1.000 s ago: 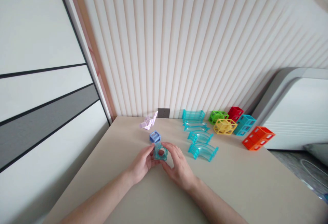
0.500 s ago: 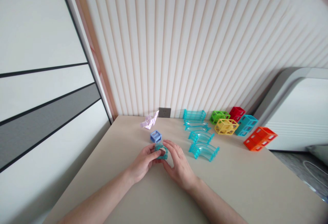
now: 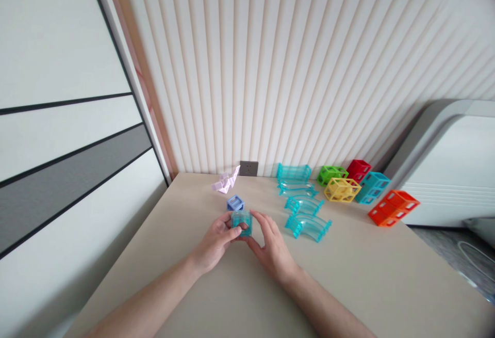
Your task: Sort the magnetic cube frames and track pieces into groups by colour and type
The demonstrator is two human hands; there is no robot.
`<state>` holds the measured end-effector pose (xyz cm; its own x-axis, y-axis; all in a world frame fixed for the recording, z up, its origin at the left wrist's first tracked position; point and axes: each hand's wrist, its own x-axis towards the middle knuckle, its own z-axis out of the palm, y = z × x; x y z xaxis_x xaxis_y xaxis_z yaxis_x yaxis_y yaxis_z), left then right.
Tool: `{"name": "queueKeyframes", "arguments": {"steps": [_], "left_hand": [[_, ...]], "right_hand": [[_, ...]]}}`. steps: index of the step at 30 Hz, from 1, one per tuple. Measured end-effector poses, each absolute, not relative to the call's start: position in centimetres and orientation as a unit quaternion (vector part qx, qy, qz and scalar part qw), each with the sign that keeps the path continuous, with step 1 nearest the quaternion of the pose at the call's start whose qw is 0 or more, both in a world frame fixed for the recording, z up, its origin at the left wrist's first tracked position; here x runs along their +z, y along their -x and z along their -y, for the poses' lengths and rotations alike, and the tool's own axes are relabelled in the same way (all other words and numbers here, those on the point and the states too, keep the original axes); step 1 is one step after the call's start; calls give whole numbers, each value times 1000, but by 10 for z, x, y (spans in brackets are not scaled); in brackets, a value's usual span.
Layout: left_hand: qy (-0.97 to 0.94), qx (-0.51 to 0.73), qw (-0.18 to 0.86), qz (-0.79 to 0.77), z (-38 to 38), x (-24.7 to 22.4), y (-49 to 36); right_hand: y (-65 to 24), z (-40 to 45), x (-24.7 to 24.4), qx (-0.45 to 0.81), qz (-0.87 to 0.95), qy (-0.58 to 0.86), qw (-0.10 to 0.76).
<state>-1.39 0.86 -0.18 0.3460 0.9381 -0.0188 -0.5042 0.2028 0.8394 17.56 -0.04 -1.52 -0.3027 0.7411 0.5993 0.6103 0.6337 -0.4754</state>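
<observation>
A clear teal piece [image 3: 242,218] with a round opening is held between both hands near the middle of the table. My left hand [image 3: 215,241] grips its left side, with the thumb across the front. Fingers and thumb of my right hand [image 3: 273,247] touch its right side at top and bottom. Just behind the piece sits a blue open-framed cube [image 3: 235,203]. Farther back is a light purple angular piece [image 3: 226,181].
Right of the hands, several clear teal track pieces [image 3: 308,227] lie in a column on the table [image 3: 162,245]. Beyond them stand green [image 3: 331,175], yellow [image 3: 342,190], red [image 3: 359,171], blue [image 3: 372,188] and orange [image 3: 393,208] frame blocks. A wall socket [image 3: 248,168] is behind.
The teal piece has been turned in the hands, so its face now looks squarer and more upright. The fingers have shifted slightly around it.
</observation>
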Motion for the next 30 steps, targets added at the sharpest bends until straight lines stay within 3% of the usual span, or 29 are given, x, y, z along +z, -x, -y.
{"name": "queueKeyframes", "arguments": {"steps": [14, 30], "left_hand": [[-519, 480, 636, -309, -5, -2, 21], [-524, 495, 646, -251, -3, -6, 21]], "right_hand": [[-176, 4, -11, 88, 805, 390, 438], [-177, 5, -11, 97, 812, 355, 453]]}}
